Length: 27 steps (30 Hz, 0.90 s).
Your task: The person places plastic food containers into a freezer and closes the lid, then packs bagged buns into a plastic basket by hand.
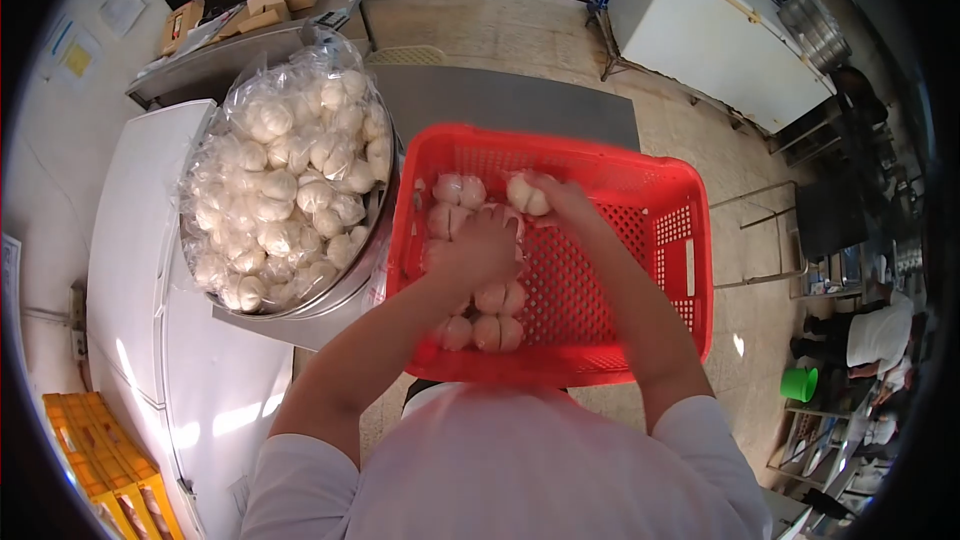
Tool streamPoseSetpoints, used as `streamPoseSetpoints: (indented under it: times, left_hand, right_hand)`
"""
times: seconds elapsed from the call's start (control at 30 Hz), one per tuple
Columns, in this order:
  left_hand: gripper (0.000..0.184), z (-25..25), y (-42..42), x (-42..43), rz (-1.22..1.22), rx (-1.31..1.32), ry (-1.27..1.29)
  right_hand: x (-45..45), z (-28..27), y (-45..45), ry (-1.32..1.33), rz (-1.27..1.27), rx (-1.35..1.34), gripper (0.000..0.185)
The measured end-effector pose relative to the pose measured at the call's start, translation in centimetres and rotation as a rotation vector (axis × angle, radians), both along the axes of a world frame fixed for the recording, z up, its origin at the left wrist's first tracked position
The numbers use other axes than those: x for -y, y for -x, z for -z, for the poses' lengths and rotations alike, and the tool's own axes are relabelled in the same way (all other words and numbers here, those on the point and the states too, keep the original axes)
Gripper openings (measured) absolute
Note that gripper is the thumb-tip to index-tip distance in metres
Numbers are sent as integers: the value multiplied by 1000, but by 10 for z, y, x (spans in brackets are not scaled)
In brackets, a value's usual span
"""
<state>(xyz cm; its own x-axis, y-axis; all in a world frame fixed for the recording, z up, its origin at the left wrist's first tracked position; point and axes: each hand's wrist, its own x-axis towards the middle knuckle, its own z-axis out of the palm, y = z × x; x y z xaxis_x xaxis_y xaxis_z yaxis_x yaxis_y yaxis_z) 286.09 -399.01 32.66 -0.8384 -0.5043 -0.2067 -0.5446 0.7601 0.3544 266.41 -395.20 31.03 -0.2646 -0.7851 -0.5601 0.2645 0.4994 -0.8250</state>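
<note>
A red plastic crate (590,365) is in front of me, with clear bags of white, bun-like balls (497,332) laid along its left side. My right hand (562,200) has its fingers closed on one such bag (527,195) near the crate's far wall. Just to the left, my left hand (487,245) reaches down over another bag, its fingers curled against it and partly hidden. To the left of the crate, a large round metal container (300,310) is heaped with more bagged white balls (275,185).
A grey table (510,105) lies beneath the crate and container. White cabinet doors (130,280) stand at the left, above yellow crates (105,450). A white chest freezer (710,35) is at the far right. Other people (878,332) and a green bucket (799,383) are on the right.
</note>
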Motion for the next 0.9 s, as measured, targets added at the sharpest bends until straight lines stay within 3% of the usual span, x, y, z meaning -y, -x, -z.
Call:
streamPoseSetpoints:
  times: [0.03, 0.23, 0.33, 0.43, 0.53, 0.73, 0.9]
  left_hand:
    - [72, 1, -2, -10, 13, 59, 66]
    - [76, 16, -11, -24, 21, 76, 157]
    - [77, 18, -12, -23, 15, 88, 124]
    - [76, 14, -14, -22, 11, 103, 87]
    - [69, 10, -17, -20, 35, 74, 99]
    - [79, 10, -17, -23, 68, 171, 71]
    - [78, 8, -22, -25, 107, 142, 135]
  right_hand:
    - [10, 17, -1, 26, 34, 98, 48]
    - [14, 54, -9, 36, 106, -778, 60]
    - [29, 49, -26, -83, 38, -779, 65]
    - [39, 58, -35, -103, 81, -705, 54]
    - [30, 81, -36, 161, 393, -332, 51]
    - [23, 80, -38, 192, 176, -451, 50]
    - [36, 91, -25, 18, -5, -796, 56]
